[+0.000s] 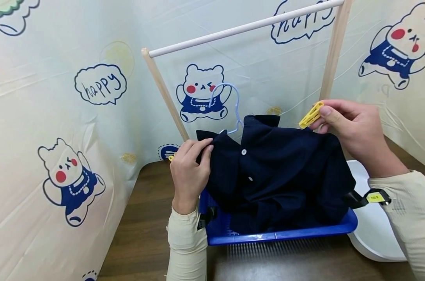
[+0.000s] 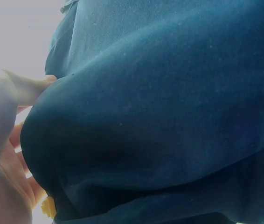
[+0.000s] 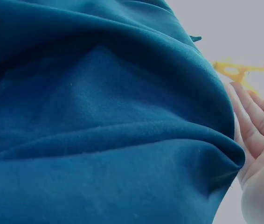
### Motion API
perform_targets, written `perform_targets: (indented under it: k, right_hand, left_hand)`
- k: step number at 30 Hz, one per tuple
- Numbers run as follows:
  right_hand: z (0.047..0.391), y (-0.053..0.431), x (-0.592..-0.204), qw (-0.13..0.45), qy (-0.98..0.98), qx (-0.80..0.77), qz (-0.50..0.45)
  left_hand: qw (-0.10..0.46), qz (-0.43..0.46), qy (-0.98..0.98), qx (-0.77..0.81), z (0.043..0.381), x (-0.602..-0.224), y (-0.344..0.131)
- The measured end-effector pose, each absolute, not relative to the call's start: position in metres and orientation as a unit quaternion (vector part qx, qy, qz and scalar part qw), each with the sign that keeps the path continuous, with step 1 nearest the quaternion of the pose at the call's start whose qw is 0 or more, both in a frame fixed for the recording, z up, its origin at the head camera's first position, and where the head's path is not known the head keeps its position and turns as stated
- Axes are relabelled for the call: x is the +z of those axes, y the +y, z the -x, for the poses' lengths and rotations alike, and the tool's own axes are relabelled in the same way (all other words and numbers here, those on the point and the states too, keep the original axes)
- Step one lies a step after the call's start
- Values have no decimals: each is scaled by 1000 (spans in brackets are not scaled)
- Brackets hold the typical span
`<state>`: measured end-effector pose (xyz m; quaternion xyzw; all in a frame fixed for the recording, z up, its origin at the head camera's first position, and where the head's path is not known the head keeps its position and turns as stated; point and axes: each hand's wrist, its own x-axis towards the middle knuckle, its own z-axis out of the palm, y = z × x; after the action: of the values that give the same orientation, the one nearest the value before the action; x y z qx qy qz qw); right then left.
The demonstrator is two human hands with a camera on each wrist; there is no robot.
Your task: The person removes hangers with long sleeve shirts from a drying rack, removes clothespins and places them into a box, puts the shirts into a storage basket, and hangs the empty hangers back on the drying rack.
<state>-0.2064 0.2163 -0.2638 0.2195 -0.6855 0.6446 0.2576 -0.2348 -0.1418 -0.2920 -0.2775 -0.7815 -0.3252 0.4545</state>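
Observation:
A dark navy shirt [image 1: 282, 168] with white buttons hangs on a light blue hanger [image 1: 238, 103], its lower part bunched in a blue basket [image 1: 279, 236]. My left hand [image 1: 190, 168] pinches the shirt near the collar on the left. Beside those fingers a bit of a second yellow clothespin [image 2: 48, 207] shows; the rest is hidden. My right hand [image 1: 354, 130] holds a yellow clothespin [image 1: 311, 115] between thumb and fingers, its tip at the shirt's right shoulder edge. Whether the clothespin grips the cloth, I cannot tell. In the right wrist view the clothespin stands just past the cloth's edge.
A wooden rack with a white crossbar [image 1: 247, 26] rises behind the shirt. On the right, partly under my right arm, is a white rounded container [image 1: 377, 230]. A brown wooden table [image 1: 146, 226] lies below, and a printed curtain [image 1: 93, 128] surrounds it.

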Motion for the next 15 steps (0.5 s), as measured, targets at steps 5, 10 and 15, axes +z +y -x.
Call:
perform_targets:
  k: [5, 10, 15]
  right_hand:
    - [205, 219, -263, 265, -701, 625, -216]
    - [203, 221, -263, 277, -709, 615, -206]
    - [202, 224, -265, 299, -731, 585, -185]
  left_hand:
    - [454, 278, -781, -326, 235, -292, -142]
    - [453, 279, -782, -325, 235, -292, -142]
    - [453, 277, -783, -323, 235, -292, -142]
